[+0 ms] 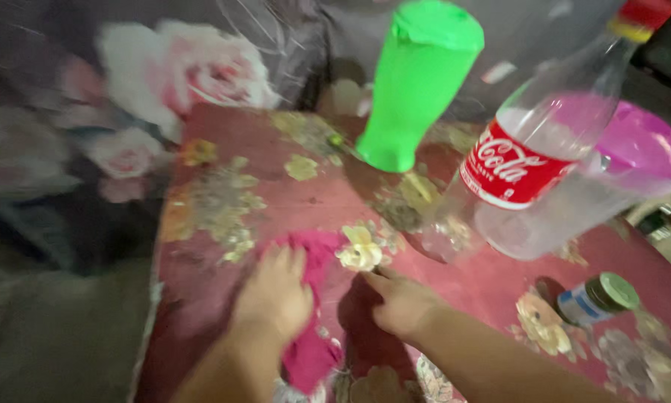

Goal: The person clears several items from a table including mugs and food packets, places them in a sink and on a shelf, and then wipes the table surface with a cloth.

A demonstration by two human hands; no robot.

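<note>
My left hand (274,292) lies flat on a bright pink cloth (311,351) and presses it onto a red flowered table cover (223,142). My right hand (404,304) rests on the cover just right of the cloth, fingers loosely curled, index finger pointing left toward a pale printed flower. It holds nothing that I can see. The cloth shows above and below my left hand.
A tall green plastic tumbler (417,82) stands upside down at the back. A clear plastic bottle with a red label (533,149) leans at the right, in front of a clear tub with a purple rim (648,149). A small green-capped jar (598,298) lies near right.
</note>
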